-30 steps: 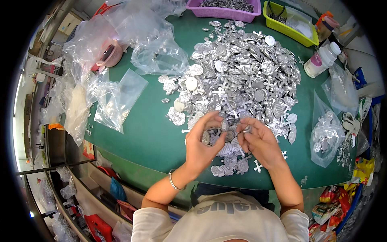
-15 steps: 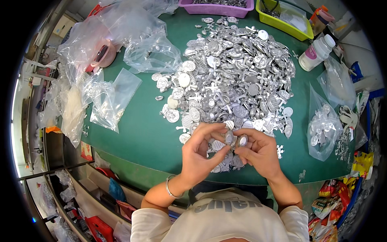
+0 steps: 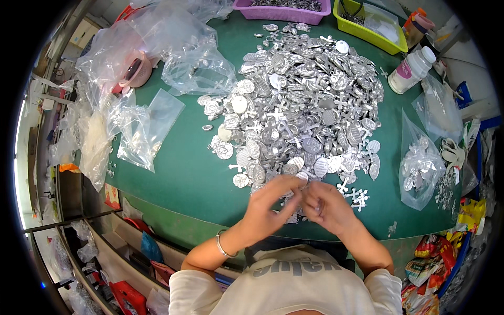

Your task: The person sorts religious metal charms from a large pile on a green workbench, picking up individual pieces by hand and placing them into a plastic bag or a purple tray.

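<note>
Our left hand [image 3: 264,204] and right hand [image 3: 333,208] curl close (pinching? we can't tell); best handle the medals [image 3: 328,117] beyond them singly.

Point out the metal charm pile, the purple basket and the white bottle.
Metal charm pile [image 3: 312,102], head view: middle of the heap.
Purple basket [image 3: 283,16], head view: near wall.
White bottle [image 3: 410,71], head view: its body.

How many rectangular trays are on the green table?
2: a purple tray at the far edge and a yellow-green tray just right of it. The plastic bags at left could hide others.
</note>
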A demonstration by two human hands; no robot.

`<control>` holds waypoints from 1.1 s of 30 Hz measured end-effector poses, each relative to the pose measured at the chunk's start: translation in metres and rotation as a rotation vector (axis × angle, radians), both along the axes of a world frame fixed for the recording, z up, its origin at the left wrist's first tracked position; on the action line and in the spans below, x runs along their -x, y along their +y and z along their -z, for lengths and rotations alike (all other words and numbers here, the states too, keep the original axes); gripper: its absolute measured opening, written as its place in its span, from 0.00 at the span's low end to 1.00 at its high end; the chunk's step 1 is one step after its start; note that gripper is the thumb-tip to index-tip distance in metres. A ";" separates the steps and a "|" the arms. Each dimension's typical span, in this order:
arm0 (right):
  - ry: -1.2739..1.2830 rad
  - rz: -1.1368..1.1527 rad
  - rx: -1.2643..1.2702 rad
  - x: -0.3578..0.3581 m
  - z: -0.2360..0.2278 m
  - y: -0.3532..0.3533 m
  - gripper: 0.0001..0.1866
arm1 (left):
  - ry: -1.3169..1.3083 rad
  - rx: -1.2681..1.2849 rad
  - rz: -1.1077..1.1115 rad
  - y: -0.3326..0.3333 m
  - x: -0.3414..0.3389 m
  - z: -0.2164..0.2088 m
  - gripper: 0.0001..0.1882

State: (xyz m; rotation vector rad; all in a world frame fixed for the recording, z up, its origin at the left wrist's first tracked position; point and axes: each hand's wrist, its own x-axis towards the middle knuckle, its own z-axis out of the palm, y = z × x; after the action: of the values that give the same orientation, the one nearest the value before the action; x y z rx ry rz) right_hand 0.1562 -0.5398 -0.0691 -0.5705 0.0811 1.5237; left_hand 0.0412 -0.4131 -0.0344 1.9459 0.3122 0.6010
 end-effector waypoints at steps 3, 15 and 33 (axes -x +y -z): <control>-0.037 0.034 0.095 -0.006 -0.002 0.004 0.17 | 0.063 -0.198 -0.229 0.016 -0.004 0.024 0.15; -1.725 0.315 0.631 -0.053 0.006 0.000 0.06 | 0.122 -0.450 -0.275 0.035 -0.042 0.049 0.09; -2.301 0.156 0.656 -0.063 0.007 -0.013 0.05 | 0.282 -0.321 0.087 0.006 -0.073 0.027 0.14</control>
State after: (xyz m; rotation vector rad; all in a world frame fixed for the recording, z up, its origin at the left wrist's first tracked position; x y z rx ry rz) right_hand 0.2195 -0.5528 -0.0764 -2.3685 -1.1160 -0.0847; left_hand 0.1143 -0.4069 -0.0611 2.3474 0.3188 0.3326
